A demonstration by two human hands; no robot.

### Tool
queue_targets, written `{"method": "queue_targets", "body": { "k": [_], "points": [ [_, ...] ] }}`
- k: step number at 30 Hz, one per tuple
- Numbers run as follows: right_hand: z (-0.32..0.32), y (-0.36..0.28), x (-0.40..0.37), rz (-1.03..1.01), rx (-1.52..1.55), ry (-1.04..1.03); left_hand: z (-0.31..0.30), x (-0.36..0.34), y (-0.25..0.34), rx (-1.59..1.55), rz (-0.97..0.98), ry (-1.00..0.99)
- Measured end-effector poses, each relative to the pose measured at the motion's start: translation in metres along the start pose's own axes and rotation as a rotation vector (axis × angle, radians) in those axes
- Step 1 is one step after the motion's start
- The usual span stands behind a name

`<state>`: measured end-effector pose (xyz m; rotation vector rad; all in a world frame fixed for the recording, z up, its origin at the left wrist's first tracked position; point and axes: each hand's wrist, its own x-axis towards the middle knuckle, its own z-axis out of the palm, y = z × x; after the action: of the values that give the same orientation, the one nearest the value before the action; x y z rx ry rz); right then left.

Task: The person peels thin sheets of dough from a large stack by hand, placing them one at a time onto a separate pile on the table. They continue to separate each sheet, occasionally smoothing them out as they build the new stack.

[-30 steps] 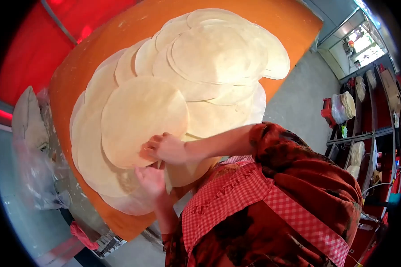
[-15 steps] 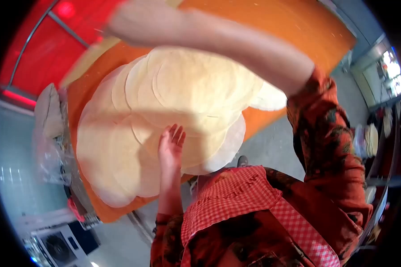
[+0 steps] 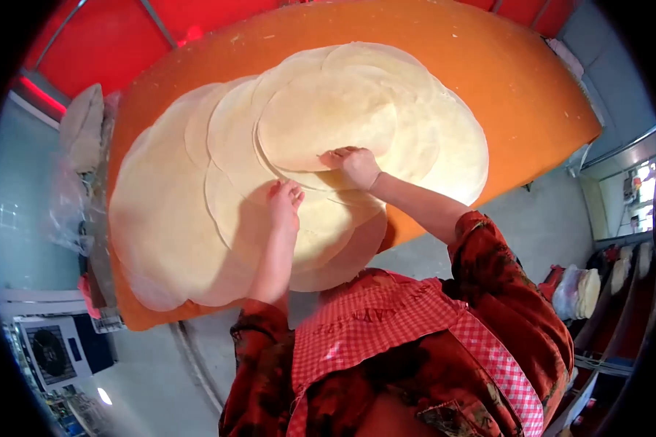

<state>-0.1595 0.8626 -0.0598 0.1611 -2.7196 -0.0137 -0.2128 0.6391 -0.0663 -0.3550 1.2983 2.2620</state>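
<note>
Reaching right hand: head view, and the right hand (image 3: pixel 355 164) is at the near edge of the top sheet (image 3: pixel 328 113), fingers bent and bunched close together; whether the edge is pinched between them, the picture cannot tell.
Left hand: here it is, the left hand (image 3: pixel 286 202), palm side turned inward, fingers loosely curled over the sheets just left of the right one; whether it pinches an edge cannot be told.
Top sheet: round, pale and thin, lying flat on the upper middle of the pile, most of its outline in plain sight.
Pile: what a spread, the pile of sheets (image 3: pixel 168 211) overlapping like broad scales, reaching the table's near edge.
Table: bright orange, the table (image 3: pixel 521 95) shows bare around the far side and far right, dotted with small pale specks.
Apron: red-and-white check, the apron (image 3: pixel 379 320) sits below the hands, with patterned sleeves (image 3: pixel 514 266) on both arms.
Left flank: a pale sack (image 3: pixel 82 127) stands beside the table, clear plastic (image 3: pixel 64 207) hanging below it.
Right flank: shelves (image 3: pixel 630 298) line the side, a wrapped bundle (image 3: pixel 582 293) near them.
</note>
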Motion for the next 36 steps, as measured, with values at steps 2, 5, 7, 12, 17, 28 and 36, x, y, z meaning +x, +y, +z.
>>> {"method": "queue_targets", "body": {
  "k": [2, 5, 7, 12, 17, 28, 36],
  "points": [
    [-0.022, 0.001, 0.001, -0.037, 0.035, -0.023, 0.007, -0.009, 0.007, -0.007, -0.021, 0.006],
    [-0.014, -0.001, -0.006, -0.08, 0.009, 0.033, 0.008, -0.005, 0.007, -0.006, -0.052, -0.062],
    [-0.015, -0.006, -0.006, -0.122, 0.026, 0.111, 0.003, -0.001, 0.003, -0.062, -0.093, -0.117],
    [-0.03, -0.033, -0.006, -0.05, 0.044, -0.015, 0.005, -0.011, 0.006, -0.165, -0.153, -0.185],
    [-0.054, -0.042, -0.015, -0.037, 0.125, 0.005, 0.011, -0.014, 0.002, -0.181, -0.164, -0.22],
    [-0.052, 0.031, 0.068, -0.005, -0.019, -0.098, 0.016, -0.02, 0.004, 0.011, 0.058, 0.189],
    [-0.034, -0.002, 0.05, -0.11, -0.093, 0.009, 0.015, -0.008, -0.004, -0.09, -0.042, 0.165]
  ]
}}
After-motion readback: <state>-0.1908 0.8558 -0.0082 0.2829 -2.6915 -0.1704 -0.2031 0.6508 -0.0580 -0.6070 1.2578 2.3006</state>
